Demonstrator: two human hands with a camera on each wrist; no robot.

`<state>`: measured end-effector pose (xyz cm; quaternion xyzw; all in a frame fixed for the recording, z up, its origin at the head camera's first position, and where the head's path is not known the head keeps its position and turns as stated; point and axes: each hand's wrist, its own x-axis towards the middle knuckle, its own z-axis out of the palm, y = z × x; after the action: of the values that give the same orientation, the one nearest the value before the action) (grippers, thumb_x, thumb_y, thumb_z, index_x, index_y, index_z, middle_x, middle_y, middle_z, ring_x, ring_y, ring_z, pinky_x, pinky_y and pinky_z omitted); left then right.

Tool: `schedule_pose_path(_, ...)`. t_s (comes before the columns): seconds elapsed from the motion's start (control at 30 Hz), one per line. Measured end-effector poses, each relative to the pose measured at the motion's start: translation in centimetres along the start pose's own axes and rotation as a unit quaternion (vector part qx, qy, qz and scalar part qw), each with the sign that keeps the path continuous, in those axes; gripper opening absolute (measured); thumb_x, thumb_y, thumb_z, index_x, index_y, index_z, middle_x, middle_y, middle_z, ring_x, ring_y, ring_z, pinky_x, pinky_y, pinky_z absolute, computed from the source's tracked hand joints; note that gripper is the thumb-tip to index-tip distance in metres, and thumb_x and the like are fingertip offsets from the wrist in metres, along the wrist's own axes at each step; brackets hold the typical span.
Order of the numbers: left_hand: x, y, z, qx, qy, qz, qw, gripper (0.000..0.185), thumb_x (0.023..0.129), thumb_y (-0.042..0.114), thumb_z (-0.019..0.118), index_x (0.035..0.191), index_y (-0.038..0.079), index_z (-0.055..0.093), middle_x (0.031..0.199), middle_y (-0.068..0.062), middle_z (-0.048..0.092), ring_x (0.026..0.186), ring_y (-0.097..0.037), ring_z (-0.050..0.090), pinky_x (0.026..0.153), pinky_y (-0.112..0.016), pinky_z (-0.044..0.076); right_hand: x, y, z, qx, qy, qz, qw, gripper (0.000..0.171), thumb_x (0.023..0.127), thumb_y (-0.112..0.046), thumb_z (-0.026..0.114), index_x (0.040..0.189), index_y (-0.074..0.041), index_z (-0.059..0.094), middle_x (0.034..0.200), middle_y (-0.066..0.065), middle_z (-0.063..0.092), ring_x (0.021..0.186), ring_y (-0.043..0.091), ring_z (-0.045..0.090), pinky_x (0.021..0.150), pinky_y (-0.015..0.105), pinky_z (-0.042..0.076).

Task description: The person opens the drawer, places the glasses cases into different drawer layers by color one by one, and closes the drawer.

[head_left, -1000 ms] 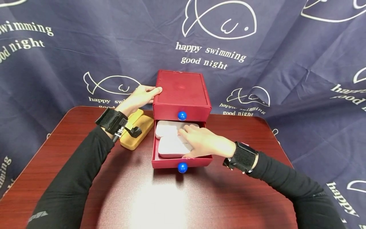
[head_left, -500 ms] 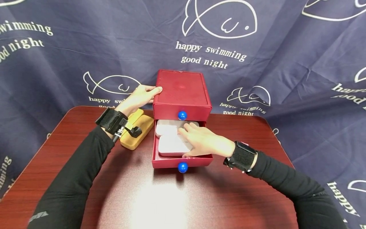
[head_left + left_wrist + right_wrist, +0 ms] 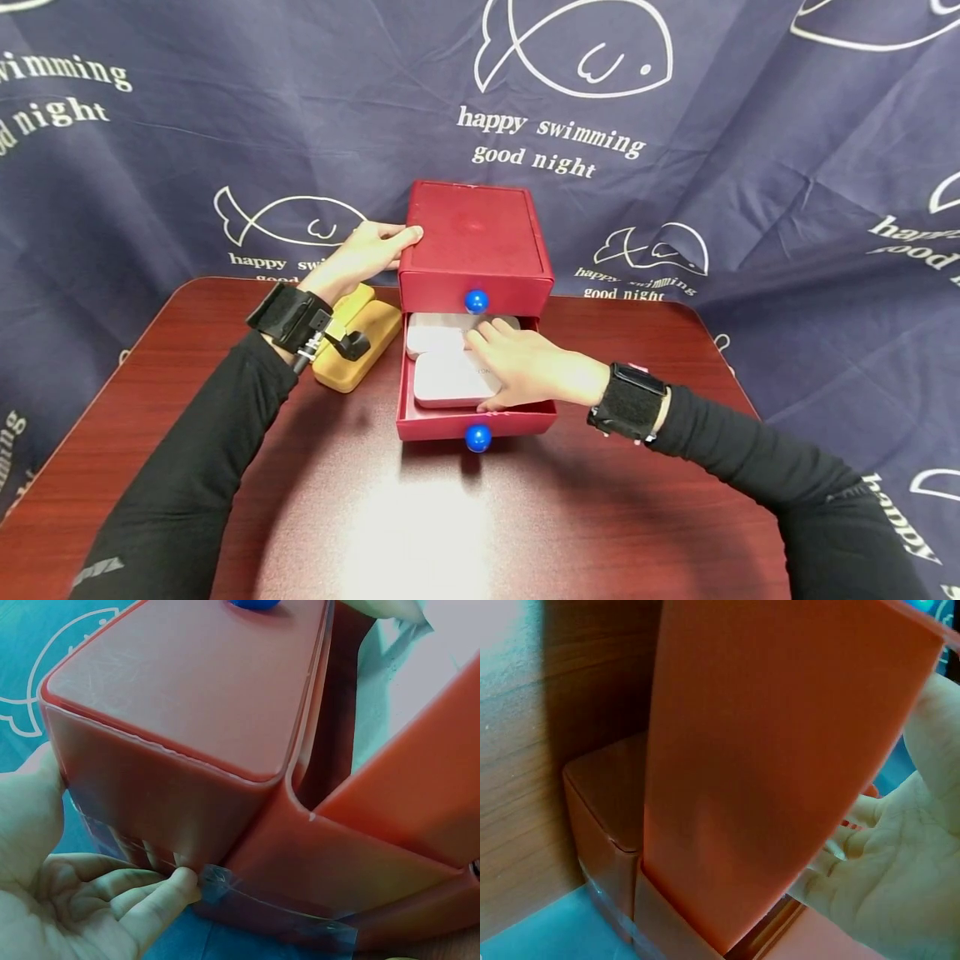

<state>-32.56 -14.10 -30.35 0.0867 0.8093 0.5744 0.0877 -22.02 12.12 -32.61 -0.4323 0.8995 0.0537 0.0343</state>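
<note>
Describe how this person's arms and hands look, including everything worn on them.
Both arms wear long black sleeves: left sleeve, right sleeve. The left one has a slanted grey mark. A black left wristband carries a small dark attachment; a black right wristband circles the other wrist. The left hand and right hand are gloveless.

In the bright head view, white glare burns out the table well in from its far edge and shadow lies below the lower blue knob, while both wrist views look dimmer and teal-tinted.
</note>
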Motion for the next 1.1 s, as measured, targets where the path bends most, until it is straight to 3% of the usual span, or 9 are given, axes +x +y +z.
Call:
schedule_pose_path(0.43,0.1,0.0,0.0,0.002,-0.001,0.002,1.0000,0.062,0.104,0.037,0.056,0.149,-0.004,0.046,0.141,-0.025,0.060,0.127,-0.034,0.062,0.111,-0.040,0.050,1.0,0.0,-0.2,-0.028,-0.058,-0.001,0.998,0.088,0.075,-0.055,0.085,0.137,-0.007,0.044,0.129,0.012,0.056,0.120,0.027,0.053,0.089,0.037,0.062)
schedule_pose_path(0.73,0.1,-0.1,0.0,-0.003,0.002,0.003,1.0000,0.062,0.104,0.036,0.056,0.149,-0.004,0.046,0.139,-0.025,0.061,0.125,-0.034,0.063,0.109,-0.039,0.051,1.8,-0.6,-0.6,-0.097,-0.096,-0.005,0.991,0.095,0.075,-0.060,0.083,0.144,-0.010,0.041,0.139,0.012,0.055,0.125,0.028,0.053,0.095,0.036,0.060)
schedule_pose_path(1.1,0.0,-0.2,-0.1,-0.001,-0.001,0.002,1.0000,0.062,0.104,0.037,0.056,0.150,-0.004,0.046,0.140,-0.025,0.060,0.127,-0.034,0.062,0.111,-0.040,0.049,2.3,-1.2,-0.4,-0.126,-0.106,0.008,0.986,0.096,0.074,-0.062,0.083,0.143,-0.010,0.042,0.142,0.012,0.056,0.123,0.030,0.059,0.092,0.037,0.062)
